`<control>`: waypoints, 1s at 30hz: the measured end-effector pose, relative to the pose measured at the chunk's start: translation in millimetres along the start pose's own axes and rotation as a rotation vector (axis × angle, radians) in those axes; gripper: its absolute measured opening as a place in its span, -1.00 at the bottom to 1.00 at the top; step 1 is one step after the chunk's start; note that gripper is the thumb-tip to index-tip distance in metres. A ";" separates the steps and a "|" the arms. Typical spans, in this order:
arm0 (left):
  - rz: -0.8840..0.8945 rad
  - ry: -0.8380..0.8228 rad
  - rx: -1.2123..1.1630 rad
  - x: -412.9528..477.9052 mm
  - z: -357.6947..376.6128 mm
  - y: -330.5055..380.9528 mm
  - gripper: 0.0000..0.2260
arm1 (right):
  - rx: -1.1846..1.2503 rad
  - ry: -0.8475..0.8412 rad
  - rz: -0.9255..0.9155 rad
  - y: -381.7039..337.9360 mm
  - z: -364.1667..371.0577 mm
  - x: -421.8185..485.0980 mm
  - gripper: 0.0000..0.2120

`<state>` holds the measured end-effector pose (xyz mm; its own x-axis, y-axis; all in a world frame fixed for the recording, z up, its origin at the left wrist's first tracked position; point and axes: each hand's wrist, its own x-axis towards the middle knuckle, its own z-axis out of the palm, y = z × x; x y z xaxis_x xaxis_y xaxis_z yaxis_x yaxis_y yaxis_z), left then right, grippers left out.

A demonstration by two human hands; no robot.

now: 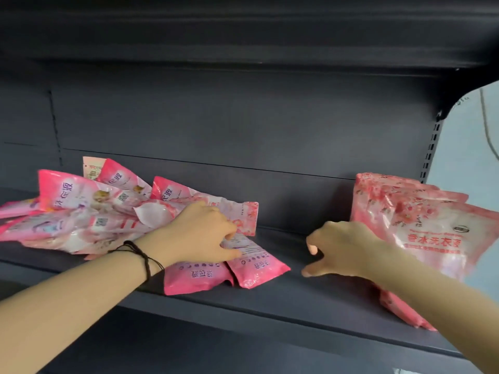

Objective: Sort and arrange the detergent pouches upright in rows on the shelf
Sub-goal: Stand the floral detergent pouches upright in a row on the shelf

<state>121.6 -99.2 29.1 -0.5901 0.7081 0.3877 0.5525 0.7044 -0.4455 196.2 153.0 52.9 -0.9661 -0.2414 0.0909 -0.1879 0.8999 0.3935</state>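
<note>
A loose heap of pink detergent pouches lies flat on the left of the dark shelf. My left hand reaches into the heap and pinches the edge of a pale pink pouch lying on top of two darker pink ones. On the right, a row of light pink pouches stands upright, one behind another. My right hand hovers just left of that row with thumb and fingers spread, holding nothing.
The shelf's dark back panel rises behind, and an upper shelf overhangs. A slotted upright post marks the right end. Bare shelf surface lies between the heap and the standing row.
</note>
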 end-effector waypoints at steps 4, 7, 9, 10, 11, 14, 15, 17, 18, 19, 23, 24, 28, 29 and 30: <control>0.007 0.053 0.013 -18.6 1.5 -41.6 -0.59 | 0.028 0.014 -0.008 -37.9 -29.8 37.5 -0.46; -0.017 0.044 0.005 -28.6 6.7 -73.0 -0.62 | 0.038 0.033 -0.029 -60.4 -42.8 61.3 -0.43; -0.061 0.036 -0.016 -30.6 11.6 -92.7 -0.60 | 0.053 0.029 -0.052 -71.6 -48.1 76.3 -0.43; -0.092 0.035 -0.026 -29.9 14.6 -101.8 -0.58 | 0.063 0.026 -0.062 -75.8 -50.0 83.9 -0.44; -0.119 0.036 -0.031 -28.5 17.5 -110.4 -0.56 | 0.066 0.022 -0.073 -79.1 -51.3 92.5 -0.44; -0.153 0.007 -0.018 -20.0 25.0 -132.3 -0.59 | 0.050 0.005 -0.094 -82.5 -52.0 121.5 -0.41; -0.157 -0.003 -0.014 -16.6 27.4 -138.7 -0.60 | 0.051 -0.002 -0.098 -81.6 -51.1 132.4 -0.41; -0.181 -0.031 -0.017 -9.5 32.5 -151.6 -0.62 | 0.084 -0.017 -0.106 -78.5 -48.9 155.5 -0.44; -0.220 -0.061 -0.044 -6.3 35.9 -159.4 -0.60 | 0.134 -0.027 -0.111 -77.0 -47.4 168.3 -0.43; -0.283 -0.100 -0.103 -3.7 39.9 -167.9 -0.59 | 0.216 -0.043 -0.118 -75.8 -45.1 181.8 -0.39; -0.527 -0.136 -0.566 6.8 67.7 -197.4 -0.66 | 0.765 -0.146 -0.092 -80.6 -27.7 235.0 -0.45; -0.569 -0.119 -0.692 10.9 77.4 -204.0 -0.69 | 0.882 -0.165 -0.073 -84.3 -22.2 247.1 -0.46; -0.699 -0.094 -0.939 21.8 105.1 -216.2 -0.79 | 1.190 -0.224 0.075 -103.2 0.1 290.1 -0.47; -0.710 -0.105 -0.936 23.4 110.9 -217.7 -0.80 | 1.202 -0.238 0.118 -108.2 6.7 299.7 -0.46; -0.716 -0.117 -0.928 25.3 117.1 -218.7 -0.80 | 1.176 -0.244 0.148 -113.2 12.4 307.7 -0.45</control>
<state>-83.1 -241.0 41.8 -0.9636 0.1620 0.2128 0.2614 0.7394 0.6205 -82.0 -18.7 25.1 -0.9761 -0.1472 -0.1602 0.0041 0.7239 -0.6899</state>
